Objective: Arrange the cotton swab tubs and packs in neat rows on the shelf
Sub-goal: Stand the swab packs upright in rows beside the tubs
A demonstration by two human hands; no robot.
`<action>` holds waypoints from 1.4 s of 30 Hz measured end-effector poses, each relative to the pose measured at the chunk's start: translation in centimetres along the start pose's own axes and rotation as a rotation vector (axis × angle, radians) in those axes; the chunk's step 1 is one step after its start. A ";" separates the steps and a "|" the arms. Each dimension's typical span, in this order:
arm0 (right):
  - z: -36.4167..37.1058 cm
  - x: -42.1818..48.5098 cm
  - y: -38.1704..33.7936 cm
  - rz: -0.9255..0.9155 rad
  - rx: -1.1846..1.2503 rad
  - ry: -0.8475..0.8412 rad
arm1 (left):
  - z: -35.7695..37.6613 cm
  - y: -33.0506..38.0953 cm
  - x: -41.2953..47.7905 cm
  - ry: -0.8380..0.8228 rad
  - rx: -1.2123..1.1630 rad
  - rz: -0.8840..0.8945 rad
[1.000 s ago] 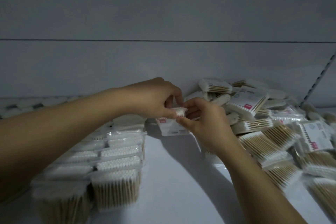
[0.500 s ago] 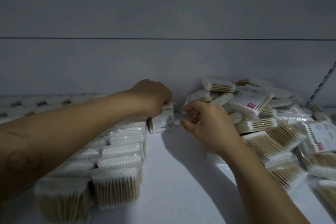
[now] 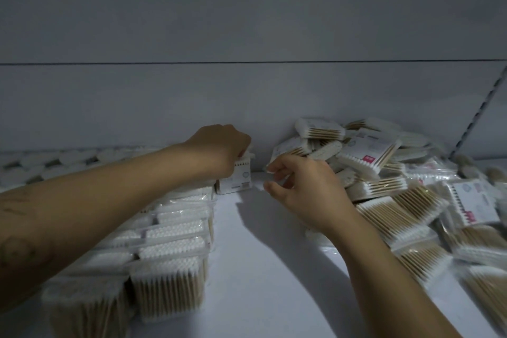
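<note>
Left hand (image 3: pixel 219 149): fingers curled over an upright swab pack (image 3: pixel 239 180), gripping it.
Right hand (image 3: pixel 306 189): loosely curled, fingers apart, holding nothing.
Swab pack: on the shelf (image 3: pixel 263 269), at the 12 o'clock end of the row (image 3: pixel 175 230).

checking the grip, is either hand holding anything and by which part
The left hand grips a pack by its top edge; the right hand holds nothing.

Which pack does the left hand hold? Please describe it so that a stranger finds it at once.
On the white shelf, follow the neat row of packs on the left to its far end, by the back wall. There the left hand grips one pack. It shows a white printed label; the row's other packs show cotton tips.
</note>
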State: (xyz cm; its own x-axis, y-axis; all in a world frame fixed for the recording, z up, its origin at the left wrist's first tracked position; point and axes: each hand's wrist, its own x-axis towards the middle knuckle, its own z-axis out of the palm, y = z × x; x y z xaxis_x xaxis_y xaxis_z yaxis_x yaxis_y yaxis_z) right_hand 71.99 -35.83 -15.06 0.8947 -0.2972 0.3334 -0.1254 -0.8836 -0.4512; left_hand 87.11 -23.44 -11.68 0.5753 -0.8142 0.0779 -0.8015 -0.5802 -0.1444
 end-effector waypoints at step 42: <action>-3.5 0.2 2.8 0.206 -0.022 0.483 | -4.5 6.7 6.5 0.231 -1.061 0.146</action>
State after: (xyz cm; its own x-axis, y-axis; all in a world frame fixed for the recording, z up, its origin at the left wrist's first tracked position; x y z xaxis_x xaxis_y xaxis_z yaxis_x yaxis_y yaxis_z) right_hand 70.34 -39.66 -13.36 0.5520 -0.5938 0.5854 -0.2911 -0.7951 -0.5321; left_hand 84.76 -32.65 -7.67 0.5082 -0.7963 0.3282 -0.6556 -0.1106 0.7470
